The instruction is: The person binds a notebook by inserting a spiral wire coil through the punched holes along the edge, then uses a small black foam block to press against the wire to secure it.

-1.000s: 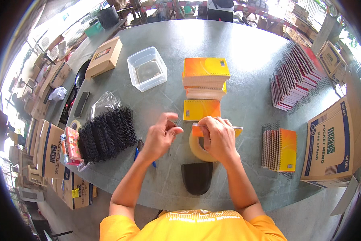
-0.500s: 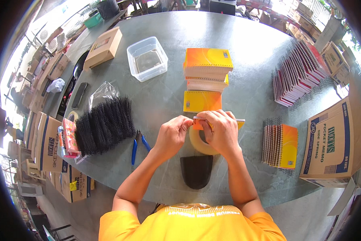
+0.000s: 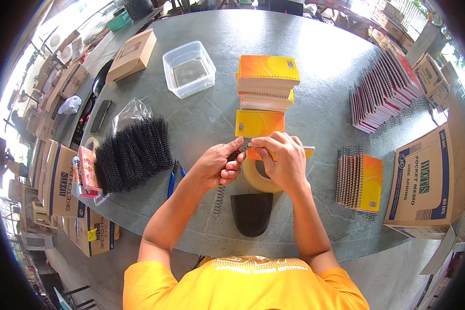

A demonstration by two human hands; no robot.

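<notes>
A black spiral binding coil (image 3: 219, 201) is held in my left hand (image 3: 216, 166), its fingers curled round it and its tail hanging below toward the table. My right hand (image 3: 283, 161) pinches a small orange-and-yellow memo notebook (image 3: 309, 152) at its edge, mostly covered by the fingers. The two hands almost meet at the notebook's left end, where the coil's upper part sits. Beneath my right hand lies a tan roll of tape (image 3: 254, 177). A black rounded flat object (image 3: 252, 214) rests nearer to me. Blue-handled cutters (image 3: 171, 184) lie left of my left hand, partly hidden by it.
Stacked yellow-orange notebooks (image 3: 268, 70) stand ahead. A heap of black coils (image 3: 134, 155) lies left, a clear plastic tub (image 3: 190, 70) behind. Coil-bound notebooks (image 3: 369, 181) and taller red-covered ones (image 3: 385, 93) stand right, beside a cardboard box (image 3: 421, 181).
My left hand has turned and its curled fingers now show, with a coil hanging from it. My right hand stays on the notebook. The view has shifted slightly.
</notes>
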